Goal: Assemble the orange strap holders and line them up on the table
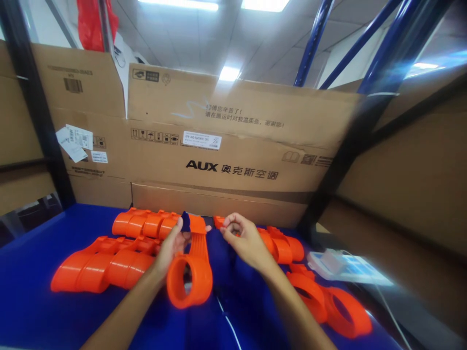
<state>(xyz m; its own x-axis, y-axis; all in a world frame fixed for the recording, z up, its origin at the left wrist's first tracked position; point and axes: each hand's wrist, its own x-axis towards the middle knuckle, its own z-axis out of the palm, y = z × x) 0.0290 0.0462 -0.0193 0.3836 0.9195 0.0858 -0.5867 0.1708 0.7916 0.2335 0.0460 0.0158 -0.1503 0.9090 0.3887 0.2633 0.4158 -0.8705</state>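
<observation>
My left hand (172, 245) is closed around the upper part of an orange plastic tape dispenser (199, 250). Its round ring hangs down toward me, and a dark blue piece (186, 221) shows at its top beside my thumb. To the right, apart from the dispenser, my right hand (242, 238) is raised with thumb and fingertips pinched together; whatever is between them is too small to make out. Behind and left of my hands, more orange dispensers (127, 267) lie in rows on the blue table surface (29, 248).
More orange dispensers (279, 245) lie behind my right hand, and two loose rings (345, 311) are near right. A pale plastic tray (350, 267) stands on the right. A white cable (229, 323) runs below my hands. Printed cardboard (233, 160) walls the back between dark posts (337, 165).
</observation>
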